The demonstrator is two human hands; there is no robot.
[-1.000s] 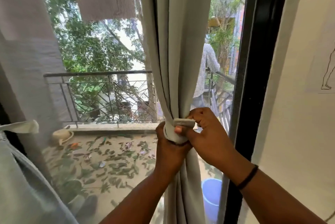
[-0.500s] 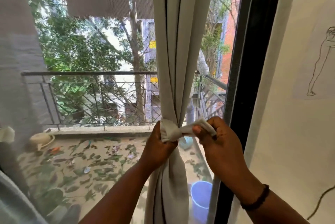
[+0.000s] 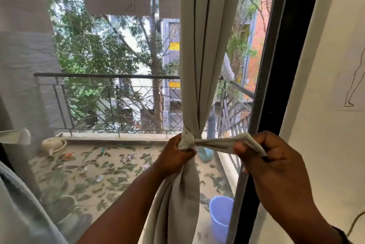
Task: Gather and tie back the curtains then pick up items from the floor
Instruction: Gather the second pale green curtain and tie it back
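A pale grey curtain (image 3: 199, 50) hangs gathered into a narrow bunch in front of the window. A matching fabric tie-back (image 3: 215, 143) is wrapped around its waist. My left hand (image 3: 175, 154) grips the bunched curtain right at the wrap. My right hand (image 3: 264, 156) pinches the free end of the tie-back and holds it stretched out to the right, level with the wrap. A second curtain (image 3: 15, 212) hangs at the far left edge, with its tie-back end (image 3: 17, 137) sticking out.
The black window frame (image 3: 276, 85) stands just right of the curtain, with a white wall (image 3: 324, 145) beyond it. Through the screen lies a leaf-strewn balcony floor (image 3: 110, 172) with a railing (image 3: 106, 103) and a blue bucket (image 3: 221, 214).
My right hand has pulled the tie-back end away from the curtain out to the right, drawing the strip taut. My left hand stays on the bunch. The view has shifted left and up.
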